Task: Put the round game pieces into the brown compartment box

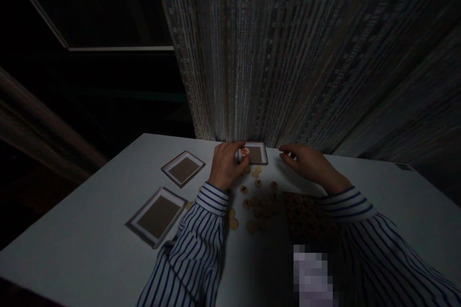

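My left hand [228, 163] pinches a round xiangqi piece [245, 151] with a red character between thumb and fingers. It is above the left part of a small shallow tray [256, 154] at the back edge of the table. My right hand [306, 163] hovers to the right of that tray, its fingers slightly apart and nothing visible between them. Below the hands several loose pieces [258, 183] lie scattered, some pale and blank, some with dark marks. Under my right forearm a dark tray [306, 218] holds rows of round pieces, partly hidden in shadow.
Two more shallow trays with brown bottoms lie on the left, one farther back [183, 169] and one nearer [158, 216]. The white table [93, 211] meets a hanging striped curtain [252, 57] behind. Lighting is dim. A blurred patch covers the lower middle.
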A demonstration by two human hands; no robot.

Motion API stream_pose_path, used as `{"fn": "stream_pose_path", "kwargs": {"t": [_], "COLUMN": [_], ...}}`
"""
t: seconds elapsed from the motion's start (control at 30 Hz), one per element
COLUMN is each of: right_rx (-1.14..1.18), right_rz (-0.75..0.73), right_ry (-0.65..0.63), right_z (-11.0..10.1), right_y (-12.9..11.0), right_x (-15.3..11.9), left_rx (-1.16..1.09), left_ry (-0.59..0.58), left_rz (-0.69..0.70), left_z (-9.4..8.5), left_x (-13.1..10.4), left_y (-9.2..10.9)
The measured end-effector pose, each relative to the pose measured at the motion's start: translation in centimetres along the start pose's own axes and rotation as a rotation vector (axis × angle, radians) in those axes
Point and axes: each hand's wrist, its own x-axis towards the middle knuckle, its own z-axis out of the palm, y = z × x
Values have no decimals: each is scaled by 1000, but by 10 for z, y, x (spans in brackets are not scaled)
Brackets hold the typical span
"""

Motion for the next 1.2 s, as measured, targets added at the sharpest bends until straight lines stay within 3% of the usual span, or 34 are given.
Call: {"fn": "stream_pose_path", "kwargs": {"t": [0.4,0.63,1.2], "right_rx": [44,79,162], "right_rz": [78,94,140], "right_ry": [168,187,202], "right_z": [-17,-34,-54], "right_y": [12,17,35], "right_x": [-55,-78,-109], "left_rx": [-40,-74,-206], "left_ry": [49,10,-25], "left_rz": [65,99,103], "left_z": [-10,-9,16], "left_x": [-1,-5,4], "left_y": [28,49,110]}}
